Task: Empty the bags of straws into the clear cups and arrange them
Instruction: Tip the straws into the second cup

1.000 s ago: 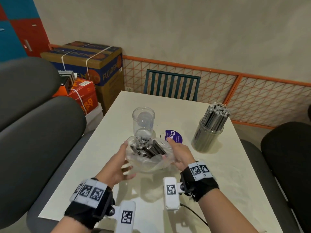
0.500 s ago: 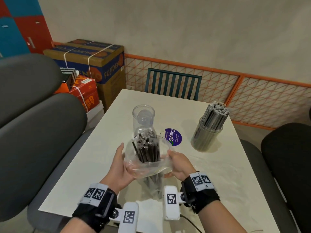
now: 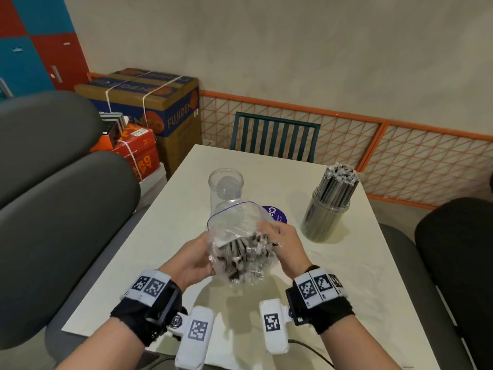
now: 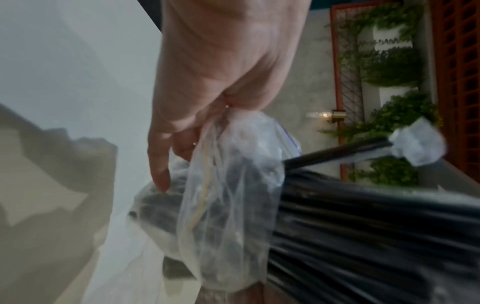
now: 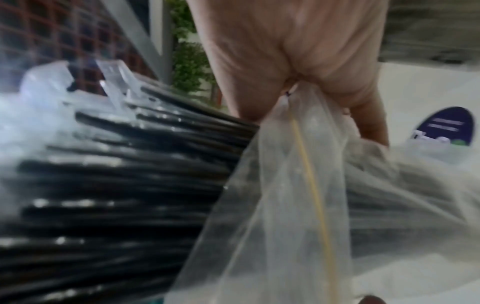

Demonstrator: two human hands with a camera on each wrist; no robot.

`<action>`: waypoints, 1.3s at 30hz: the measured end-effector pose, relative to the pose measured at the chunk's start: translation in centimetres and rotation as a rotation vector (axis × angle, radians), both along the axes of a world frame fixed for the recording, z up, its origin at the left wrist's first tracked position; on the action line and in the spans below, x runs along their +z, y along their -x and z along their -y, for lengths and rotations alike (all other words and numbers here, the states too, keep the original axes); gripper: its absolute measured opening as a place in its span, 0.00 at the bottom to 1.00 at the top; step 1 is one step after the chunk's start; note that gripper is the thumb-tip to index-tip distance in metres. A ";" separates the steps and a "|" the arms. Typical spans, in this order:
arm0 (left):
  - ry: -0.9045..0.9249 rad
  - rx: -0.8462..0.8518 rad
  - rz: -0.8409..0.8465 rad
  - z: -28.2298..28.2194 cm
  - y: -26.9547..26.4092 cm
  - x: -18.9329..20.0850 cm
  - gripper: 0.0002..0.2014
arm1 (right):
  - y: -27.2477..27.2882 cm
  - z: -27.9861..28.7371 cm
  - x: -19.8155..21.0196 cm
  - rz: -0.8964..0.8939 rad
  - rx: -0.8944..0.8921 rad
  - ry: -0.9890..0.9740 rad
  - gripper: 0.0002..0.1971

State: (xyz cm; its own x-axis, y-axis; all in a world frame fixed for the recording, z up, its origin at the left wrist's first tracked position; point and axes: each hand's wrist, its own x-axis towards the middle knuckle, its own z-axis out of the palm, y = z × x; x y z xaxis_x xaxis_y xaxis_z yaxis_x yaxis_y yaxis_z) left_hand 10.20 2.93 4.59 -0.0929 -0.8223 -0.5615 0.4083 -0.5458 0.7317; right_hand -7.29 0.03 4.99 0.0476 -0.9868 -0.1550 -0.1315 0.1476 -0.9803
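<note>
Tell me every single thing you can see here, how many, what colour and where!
Clear plastic zip bag: one, see-through with a blue strip, held above the table's near middle.
Black wrapped straws: a bundle, in the bag.
Empty clear plastic cup: one, behind the bag.
Clear plastic cup full of straws: one, greyish, table's right side.
Round purple sticker: one, between the cups.
White table: one.
Teal slatted chair: one, far end.
Dark padded chairs: several, both sides.
Cardboard boxes: a stack, brown, blue and orange, far left.
Left hand: grips the bag's left side.
Right hand: grips its right side.
</note>
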 end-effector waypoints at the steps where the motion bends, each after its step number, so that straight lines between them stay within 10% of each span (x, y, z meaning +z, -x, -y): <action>1: 0.012 -0.028 -0.008 0.2 0.3 0.3 0.10 | 0.0 0.1 0.6 -0.060 0.021 0.075 0.20; 9: 0.188 -0.328 -0.275 1.1 0.4 4.1 0.22 | 0.2 -0.6 5.6 -0.260 0.293 0.445 0.05; 16: 0.518 -0.361 0.104 2.8 -0.7 7.2 0.41 | 0.4 2.7 8.9 -0.346 0.312 0.316 0.57; 21: 0.718 -0.430 0.348 4.9 -1.2 9.9 0.29 | -0.4 4.5 11.1 -0.078 0.705 0.233 0.24; 25: 0.852 -0.382 0.581 12.5 -4.0 12.7 0.42 | -4.5 11.3 13.1 -0.086 0.462 0.344 0.28; 39: 0.864 -0.090 0.139 19.5 -3.3 10.8 0.41 | -7.9 17.5 11.6 -0.027 0.194 0.402 0.28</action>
